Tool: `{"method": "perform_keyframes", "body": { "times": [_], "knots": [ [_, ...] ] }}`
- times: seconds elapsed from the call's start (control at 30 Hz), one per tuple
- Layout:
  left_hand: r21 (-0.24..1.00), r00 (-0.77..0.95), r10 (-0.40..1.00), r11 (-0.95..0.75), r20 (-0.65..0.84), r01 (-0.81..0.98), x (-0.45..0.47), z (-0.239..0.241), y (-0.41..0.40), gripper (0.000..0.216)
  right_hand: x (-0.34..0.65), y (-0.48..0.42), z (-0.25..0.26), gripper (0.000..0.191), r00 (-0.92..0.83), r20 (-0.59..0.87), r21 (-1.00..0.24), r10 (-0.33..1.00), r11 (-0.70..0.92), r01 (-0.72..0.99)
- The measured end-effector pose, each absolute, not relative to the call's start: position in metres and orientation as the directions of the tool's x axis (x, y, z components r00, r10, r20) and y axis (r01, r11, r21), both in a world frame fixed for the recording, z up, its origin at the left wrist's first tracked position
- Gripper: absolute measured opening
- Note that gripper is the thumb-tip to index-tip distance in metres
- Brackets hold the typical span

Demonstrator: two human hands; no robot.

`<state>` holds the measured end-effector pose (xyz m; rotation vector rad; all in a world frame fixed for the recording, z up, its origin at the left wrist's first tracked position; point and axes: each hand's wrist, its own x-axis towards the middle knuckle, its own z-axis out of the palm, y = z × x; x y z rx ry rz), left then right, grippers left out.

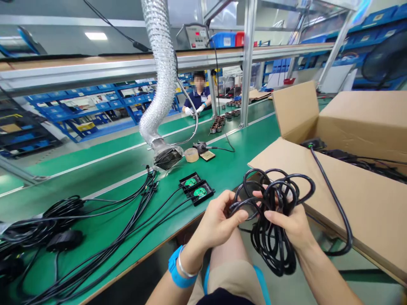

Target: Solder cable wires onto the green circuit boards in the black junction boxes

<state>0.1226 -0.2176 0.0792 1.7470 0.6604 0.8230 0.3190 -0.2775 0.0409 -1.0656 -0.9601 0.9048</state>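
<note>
A coiled black cable (276, 241) hangs over my lap, in front of the bench edge. My right hand (291, 222) is closed round the bundle of loops, thumb on top. My left hand (224, 216) pinches a strand at the coil's left side. One length of this cable loops to the right and up to a black box-shaped piece (313, 144) at the open carton (346, 199). Left of my hands, two open black housings with green circuit boards (200, 192) lie on the bench, cables running from them to the left.
The green bench (165, 220) carries bundled black cables (41, 228) at left. A silver duct (159, 72) hangs down to a fan grille (168, 159). Beside it are a tape roll (191, 155) and a soldering iron stand (201, 147). Across the bench, a person in white gloves (193, 111) works.
</note>
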Motion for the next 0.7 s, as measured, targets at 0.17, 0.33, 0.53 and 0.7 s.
{"method": "perform_keyframes", "body": {
  "times": [0.17,0.33,0.53,0.7],
  "knots": [
    [0.988,0.742,0.667,0.056,0.071,-0.145,0.119,0.056,-0.211,0.059,0.32,-0.277,0.031,0.059,0.456,0.151,-0.929,0.877,0.283,-0.238],
    [0.972,0.634,0.77,0.193,-0.067,-0.131,0.125,0.041,-0.199,0.056,0.324,-0.277,0.027,0.059,0.343,-0.042,-0.82,0.938,0.164,-0.549],
    [0.955,0.54,0.798,-0.292,0.269,-0.045,0.125,0.027,-0.206,0.024,0.325,-0.275,0.037,0.047,0.343,-0.085,-0.714,0.935,0.183,-0.676],
    [0.908,0.785,0.559,-0.419,0.268,-0.011,0.119,0.041,-0.205,0.024,0.32,-0.274,0.042,0.054,0.2,-0.031,-0.755,0.979,0.109,-0.647]
  ]
}}
